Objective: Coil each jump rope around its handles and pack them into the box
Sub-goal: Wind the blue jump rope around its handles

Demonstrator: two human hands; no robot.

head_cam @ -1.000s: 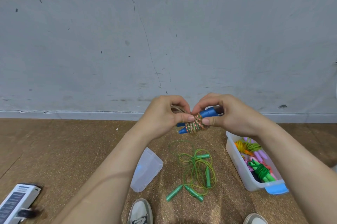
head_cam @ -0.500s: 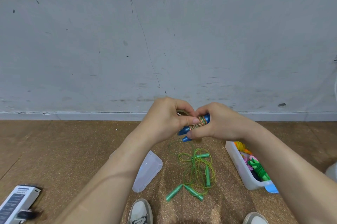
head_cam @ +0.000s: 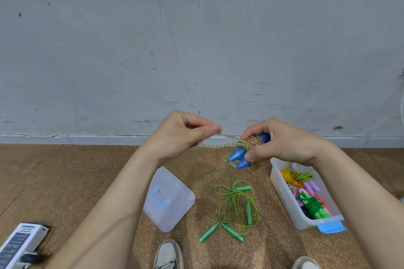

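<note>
the right hand (head_cam: 282,144) is curled round a pair of blue plastic handles (head_cam: 238,156) held side by side. its thumb is underneath and its fingers are over the top. the handles' tapered tips point down and to the left. a pale speckled cord (head_cam: 220,140) is wound in tight turns round the middle of the handles, partly hidden by the right fingers. the left hand (head_cam: 181,135) pinches a loop of this cord between thumb and forefinger, with its other fingers curled in. the loop stretches from that pinch across to the coil. both hands are raised above the brown cork floor (head_cam: 65,181), in front of the grey scuffed wall (head_cam: 196,39).

a long clear plastic box (head_cam: 284,194) sits on the floor to the right, just below the right hand. it holds a green coiled rope (head_cam: 312,205) at its near end, an orange and yellow coiled rope (head_cam: 293,177) at its far end and some purple handles (head_cam: 312,186) between them. a loose green rope tangle (head_cam: 236,205) lies on the floor in the middle, with four green handles showing in it. to its left is a clear plastic lid (head_cam: 168,198) with a blue catch. a white and dark carton (head_cam: 19,244) lies at the near left. two grey shoes (head_cam: 168,255) show at the near edge.
</note>
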